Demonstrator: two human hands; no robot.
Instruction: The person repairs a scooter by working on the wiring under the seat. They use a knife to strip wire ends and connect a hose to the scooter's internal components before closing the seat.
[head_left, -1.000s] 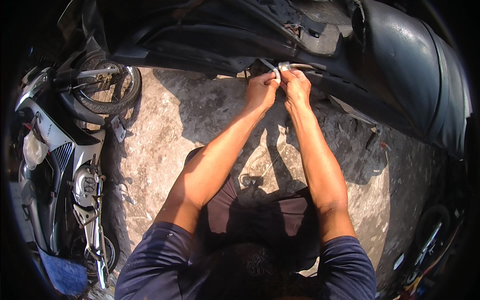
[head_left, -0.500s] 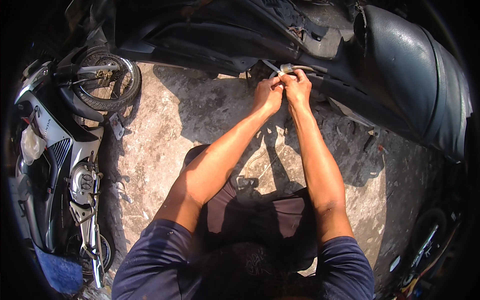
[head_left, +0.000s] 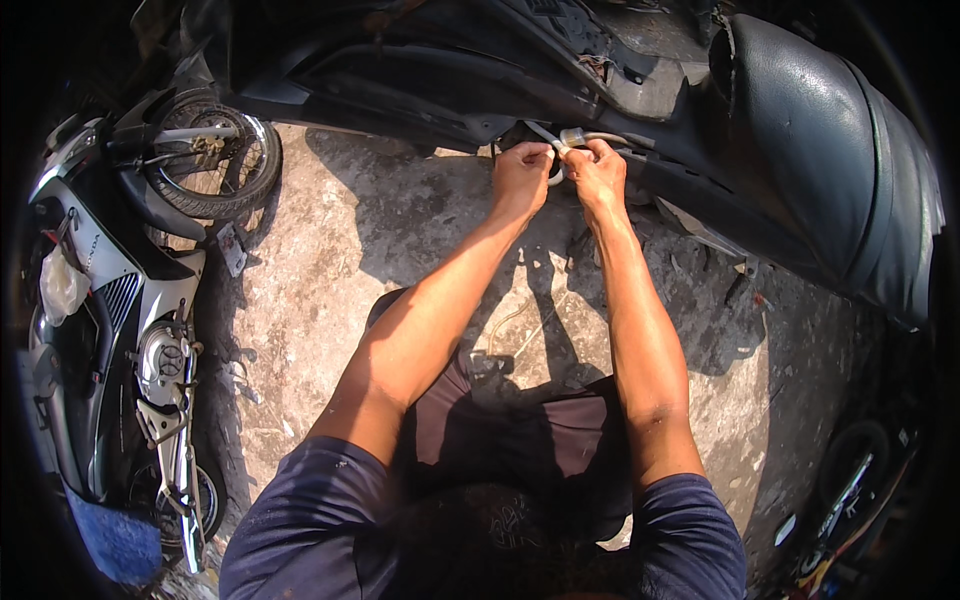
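Both my hands work at the lower edge of a dark motorbike's side panel (head_left: 400, 95). My right hand (head_left: 598, 180) is closed on a pale hose (head_left: 543, 133), thumb and fingers pinching it just below a small clear cylindrical part (head_left: 571, 137), which looks like an inline fuel filter. From that part a tan hose (head_left: 605, 137) runs right, under the bodywork. My left hand (head_left: 522, 180) is closed in a pinch close beside the right one; what lies in its fingertips is too small to make out. Between the hands hangs a whitish curved piece (head_left: 556, 180), partly hidden by fingers.
A black seat (head_left: 820, 150) bulges at the upper right. Along the left stands another motorbike (head_left: 110, 270), its front wheel (head_left: 215, 160) toward the panel and a blue cloth (head_left: 115, 540) at its rear. Stained concrete (head_left: 300, 330) lies below, with a thin tan strip (head_left: 510, 325) on it.
My left hand has shifted slightly left and up, away from my right hand, and a gap has opened between them. My right hand stays at the hose.
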